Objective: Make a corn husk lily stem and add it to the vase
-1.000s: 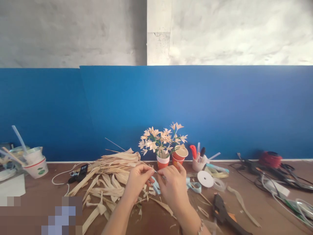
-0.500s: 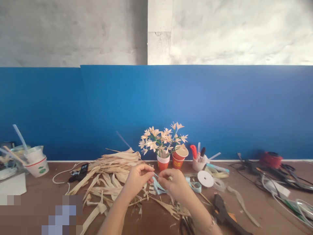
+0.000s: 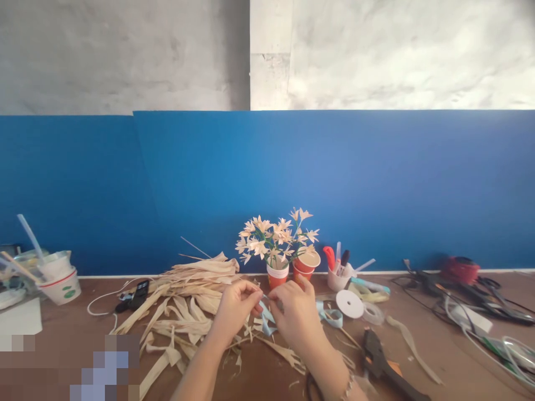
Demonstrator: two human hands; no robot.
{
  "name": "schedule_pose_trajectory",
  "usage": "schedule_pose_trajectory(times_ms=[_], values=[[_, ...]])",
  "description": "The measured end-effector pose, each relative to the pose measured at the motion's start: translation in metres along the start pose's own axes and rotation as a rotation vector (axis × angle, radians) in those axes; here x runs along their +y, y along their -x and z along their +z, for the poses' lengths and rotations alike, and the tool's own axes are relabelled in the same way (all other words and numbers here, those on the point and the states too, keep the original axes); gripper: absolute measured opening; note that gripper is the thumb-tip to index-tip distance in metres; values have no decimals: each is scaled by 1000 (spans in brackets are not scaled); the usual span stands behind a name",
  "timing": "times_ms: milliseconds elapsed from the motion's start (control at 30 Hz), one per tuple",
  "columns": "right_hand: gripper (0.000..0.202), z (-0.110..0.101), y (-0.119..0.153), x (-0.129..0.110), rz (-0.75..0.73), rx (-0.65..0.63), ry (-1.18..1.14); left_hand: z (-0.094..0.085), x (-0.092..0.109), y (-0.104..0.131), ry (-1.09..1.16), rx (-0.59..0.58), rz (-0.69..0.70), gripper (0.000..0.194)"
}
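Observation:
My left hand (image 3: 239, 307) is closed in a pinch at the middle of the table. A thin stick (image 3: 195, 247) slants up and left behind it, in line with the pinched fingertips. From between the hands hangs a light blue ribbon (image 3: 266, 322). My right hand (image 3: 295, 312) is closed close beside the left, its thumb and forefinger at the ribbon's upper end; its back hides most of the grip. More light blue ribbon (image 3: 333, 318) lies curled to the right. Just beyond the hands, pale flowers (image 3: 267, 236) stand in a stack of paper cups (image 3: 277, 275).
Dried husk strips (image 3: 196, 284) pile up on the left. To the right are a white spool (image 3: 350, 304), a cup of pens (image 3: 339, 277) and a black glue gun (image 3: 378, 356). Cables (image 3: 455, 312) sprawl farther right; a white cup (image 3: 61, 287) stands far left.
The right hand has turned, its back now more toward me and its fingers raised. The thin stick has shifted left and down. The ribbon between the hands has changed shape.

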State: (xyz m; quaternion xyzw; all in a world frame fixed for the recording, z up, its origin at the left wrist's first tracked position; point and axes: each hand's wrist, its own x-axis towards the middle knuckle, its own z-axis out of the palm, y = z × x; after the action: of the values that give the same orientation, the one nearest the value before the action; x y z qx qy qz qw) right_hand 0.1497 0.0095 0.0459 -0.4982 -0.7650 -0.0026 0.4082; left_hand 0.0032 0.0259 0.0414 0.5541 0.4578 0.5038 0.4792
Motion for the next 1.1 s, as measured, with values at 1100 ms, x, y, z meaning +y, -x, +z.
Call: schedule_pose_trajectory(times_ms=[1100], values=[[16,-13,-4,10,155,-356,-328,-10,-2,-1,-48,-190,54,14]])
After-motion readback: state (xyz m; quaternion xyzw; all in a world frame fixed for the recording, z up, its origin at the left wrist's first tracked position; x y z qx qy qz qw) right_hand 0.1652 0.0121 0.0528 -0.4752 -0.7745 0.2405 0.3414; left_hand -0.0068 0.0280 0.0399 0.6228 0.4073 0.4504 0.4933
